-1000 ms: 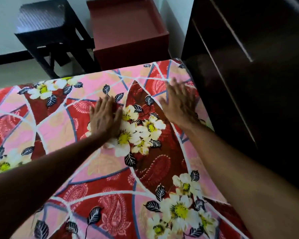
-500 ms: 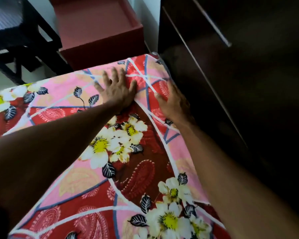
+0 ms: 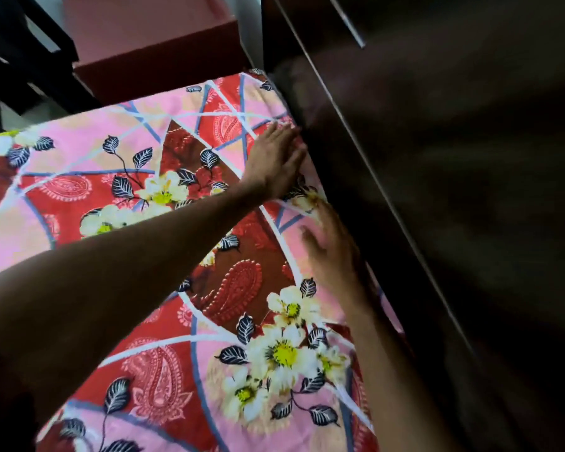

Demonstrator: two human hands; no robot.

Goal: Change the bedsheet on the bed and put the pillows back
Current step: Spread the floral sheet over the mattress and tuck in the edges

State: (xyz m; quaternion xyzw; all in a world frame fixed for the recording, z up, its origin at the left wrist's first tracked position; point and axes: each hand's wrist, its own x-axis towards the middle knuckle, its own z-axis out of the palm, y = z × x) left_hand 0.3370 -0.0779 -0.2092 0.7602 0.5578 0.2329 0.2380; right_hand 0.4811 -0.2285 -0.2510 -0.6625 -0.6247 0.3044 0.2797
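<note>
– both hands have slid over to the wardrobe point(image 3: 437, 190) side?
– yes. fingers point(image 3: 286, 133) of the left hand point(image 3: 273, 161) lie straight, pressed flat on the floral bedsheet point(image 3: 137, 177), gripping nothing; right hand point(image 3: 331, 252), blurred, seems flat too, nearer along that edge.
– how far along?
– sheet's spread over the bed point(image 3: 261, 89), being smoothed; pillows unseen, probably left to place.

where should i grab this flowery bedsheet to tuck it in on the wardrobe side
Take the bedsheet by its right edge, where it drops beside the dark wardrobe, reaching down from above. On top it lies flat, leaving no fold to pinch; only that hanging edge probably offers one.
</note>
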